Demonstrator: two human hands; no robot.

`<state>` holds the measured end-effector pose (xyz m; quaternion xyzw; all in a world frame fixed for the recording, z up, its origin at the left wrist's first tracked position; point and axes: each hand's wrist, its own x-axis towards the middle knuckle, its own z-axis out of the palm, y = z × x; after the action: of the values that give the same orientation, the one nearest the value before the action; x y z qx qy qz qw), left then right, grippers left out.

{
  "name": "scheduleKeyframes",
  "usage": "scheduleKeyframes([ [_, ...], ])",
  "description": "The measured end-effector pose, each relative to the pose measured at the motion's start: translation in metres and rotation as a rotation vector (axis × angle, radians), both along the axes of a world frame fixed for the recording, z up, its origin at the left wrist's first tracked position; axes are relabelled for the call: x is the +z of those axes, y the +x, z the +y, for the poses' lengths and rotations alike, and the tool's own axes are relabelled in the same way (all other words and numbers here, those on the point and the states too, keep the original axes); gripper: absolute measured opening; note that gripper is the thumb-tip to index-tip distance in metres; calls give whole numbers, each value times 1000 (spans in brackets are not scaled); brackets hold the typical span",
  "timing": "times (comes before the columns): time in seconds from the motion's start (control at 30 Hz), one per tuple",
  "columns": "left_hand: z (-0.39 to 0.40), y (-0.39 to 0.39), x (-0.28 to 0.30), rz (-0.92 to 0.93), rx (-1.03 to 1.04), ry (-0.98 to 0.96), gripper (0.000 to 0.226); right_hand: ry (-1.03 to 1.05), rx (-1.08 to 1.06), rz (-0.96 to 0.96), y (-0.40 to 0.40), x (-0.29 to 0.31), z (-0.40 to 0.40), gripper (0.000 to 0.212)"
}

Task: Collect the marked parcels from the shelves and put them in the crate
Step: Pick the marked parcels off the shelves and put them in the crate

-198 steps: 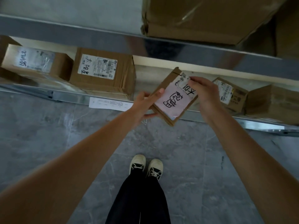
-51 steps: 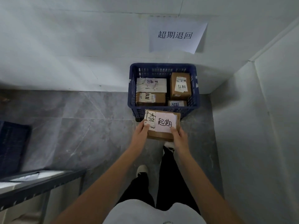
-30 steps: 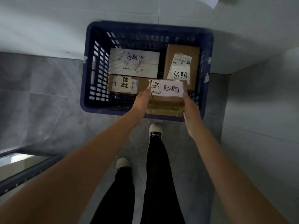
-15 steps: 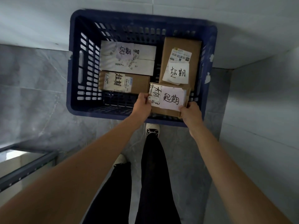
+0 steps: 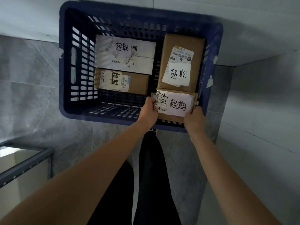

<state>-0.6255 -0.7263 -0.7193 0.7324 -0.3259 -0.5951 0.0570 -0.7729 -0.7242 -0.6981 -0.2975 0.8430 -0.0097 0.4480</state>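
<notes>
Both hands on one parcel — small brown cardboard box [image 5: 174,105] with a white handwritten note and a shipping label on top. Left hand [image 5: 149,110] pinches its left edge, thumb on the label. Right hand [image 5: 194,120] grips the near right corner, fingers curled around it. Box sits inside the blue slotted crate [image 5: 68,75], near right corner, just ahead of both hands; can't tell if it rests on the crate floor or hangs in the grip — its underside is hidden.

Beyond the held box, touching its far edge: a taller brown parcel [image 5: 183,46] with a barcode label and white note. Ahead and left of the left hand: a flat brown parcel [image 5: 138,83] with a marked note, and past that a white parcel [image 5: 142,56], also marked. Crate stands on grey tile floor against a pale wall [image 5: 32,17]. Down left of the left arm: dark metal shelf frame [image 5: 24,163]. Black trouser legs [image 5: 151,176] between the arms.
</notes>
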Motion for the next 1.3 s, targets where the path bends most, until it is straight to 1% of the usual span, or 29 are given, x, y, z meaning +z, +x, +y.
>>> scheduleKeyframes([
  [0.1,-10,-4,-3,-16,-51,58,19,64,-5,24,4,-6,-8,35],
  [0.23,-18,-5,-8,-30,-97,112,20,133,9,7,5,-19,-16,35],
  [0.33,-20,-5,-11,-31,-99,123,24,150,18,4,5,-28,-19,37],
  [0.5,-16,-2,-10,-33,-91,137,25,161,45,45,8,-28,-13,38],
  [0.63,-16,0,1,-37,-78,127,40,164,81,47,11,-13,-12,41],
  [0.7,-14,2,13,-48,-51,81,47,120,114,44,8,0,-12,40],
  [0.77,-11,5,29,-51,-48,0,52,43,215,60,8,18,-11,36],
  [0.87,-4,14,58,-103,-124,-154,58,-154,385,91,12,47,-8,37],
  [0.93,0,25,81,-161,-167,-256,60,-269,551,172,21,71,-9,45],
  [1.0,6,41,108,-240,-220,-350,61,-328,685,255,34,100,-12,53],
  [1.07,16,63,137,-326,-272,-442,62,-386,772,307,51,128,-12,58],
  [1.17,41,110,186,-465,-327,-540,65,-479,888,316,85,168,-3,61],
  [1.23,66,149,219,-562,-308,-603,66,-545,979,300,113,195,7,63],
  [1.3,97,190,250,-643,-245,-656,65,-599,1090,278,147,223,23,63],
])
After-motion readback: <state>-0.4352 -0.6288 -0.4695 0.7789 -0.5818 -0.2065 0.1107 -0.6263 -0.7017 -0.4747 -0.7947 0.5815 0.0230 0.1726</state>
